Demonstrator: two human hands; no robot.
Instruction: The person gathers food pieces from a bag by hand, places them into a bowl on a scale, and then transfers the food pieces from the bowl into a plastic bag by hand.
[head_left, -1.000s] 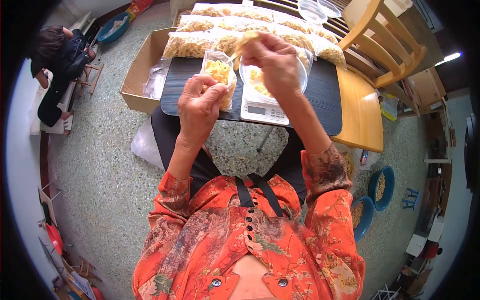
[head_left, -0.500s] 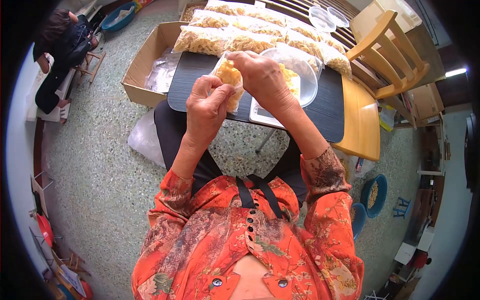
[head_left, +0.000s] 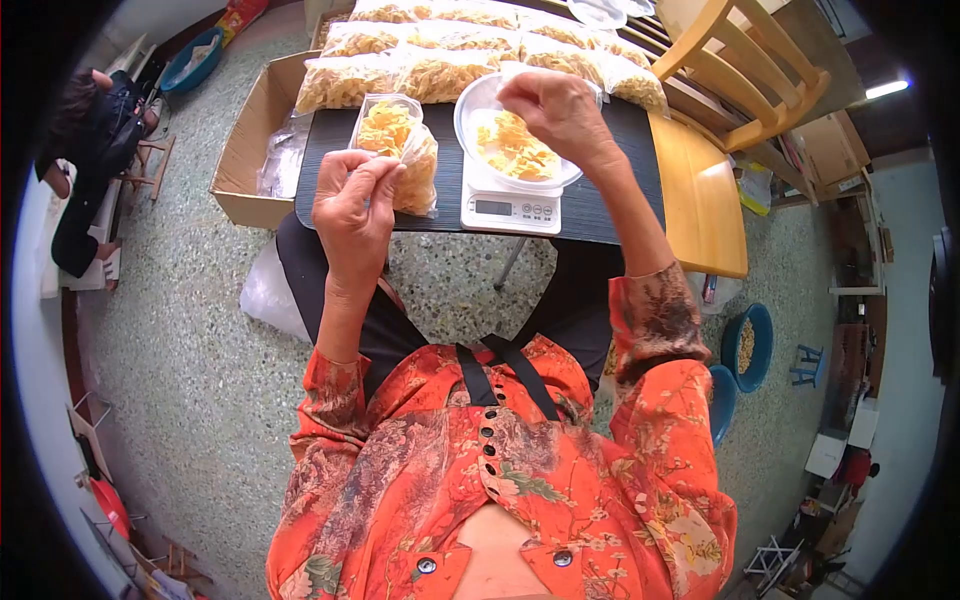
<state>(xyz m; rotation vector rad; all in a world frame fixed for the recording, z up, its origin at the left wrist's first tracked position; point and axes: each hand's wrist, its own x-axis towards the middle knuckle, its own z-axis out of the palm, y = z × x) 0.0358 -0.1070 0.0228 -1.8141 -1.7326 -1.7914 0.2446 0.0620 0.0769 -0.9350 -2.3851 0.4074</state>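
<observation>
My left hand [head_left: 352, 215] pinches the rim of a clear plastic bag [head_left: 418, 180] standing on the dark table. The bag's mouth gapes, and yellow, chip-like dried pieces [head_left: 385, 128] fill it. Over the far right side of a clear plastic bowl [head_left: 466, 140] is my right hand [head_left: 562, 115], its fingers curled together. Whatever they hold, if anything, is hidden. More yellow pieces [head_left: 515, 148] lie in the bowl, which sits on a white digital scale [head_left: 512, 210].
Filled clear bags [head_left: 345, 82] line the table's far side. An open cardboard box [head_left: 240, 190] stands left, a wooden chair [head_left: 700, 205] right. Blue basins [head_left: 748, 345] rest on the floor. Another person [head_left: 95, 150] sits at far left.
My right hand has moved right, from the bag's mouth to over the bowl. My left hand keeps its pinch on the bag. The whole view has shifted slightly.
</observation>
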